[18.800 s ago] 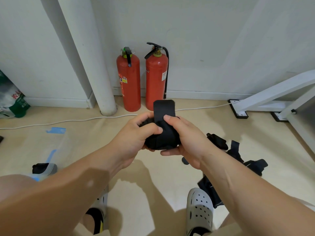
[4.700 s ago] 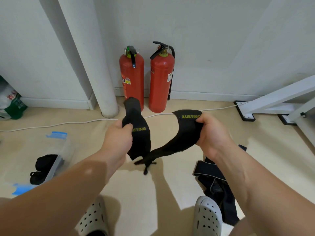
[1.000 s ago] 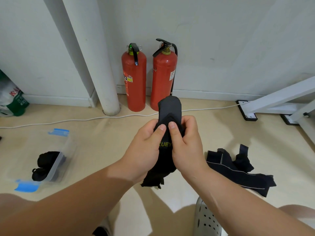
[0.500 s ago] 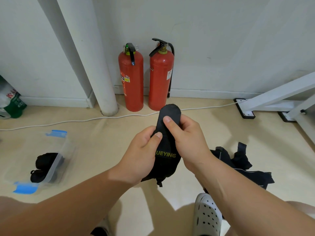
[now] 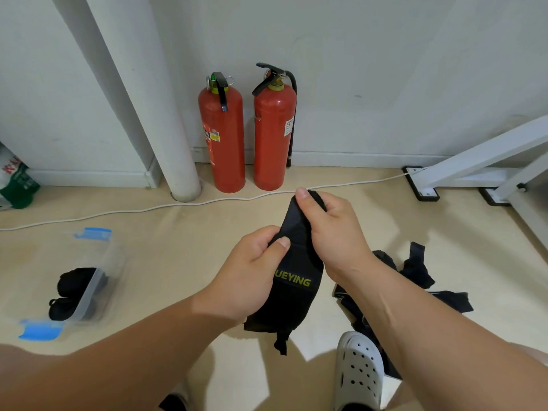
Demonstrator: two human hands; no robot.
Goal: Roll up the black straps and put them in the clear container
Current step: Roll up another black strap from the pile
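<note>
Black strap [image 5: 296, 295] up in both hands, dead centre above the floor [image 5: 178, 262], with yellow lettering reading UEYING across its lower half. The left hand [image 5: 252, 277] grips the strap's left edge, thumb pressed over the fabric and fingers curled behind it. The right hand [image 5: 332, 232] is clamped round the top end at one o'clock, thumb laid along the front, a sliver of strap poking out past it. The bottom end hangs loose at six o'clock, a thin tab dangling off it.

Over at nine o'clock the clear container [image 5: 100, 262] sits on the floor, a blue clip at its far end and another at its near end, with rolled black straps [image 5: 74, 289] inside it. Swing to four o'clock and a heap of unrolled straps [image 5: 415, 274] sprawls on the floor, right beside a white clog [image 5: 358, 369] at five.

Up at twelve, two red fire extinguishers [image 5: 222, 137] stand side by side against the wall, with a white pipe [image 5: 164, 129] at eleven.
</note>
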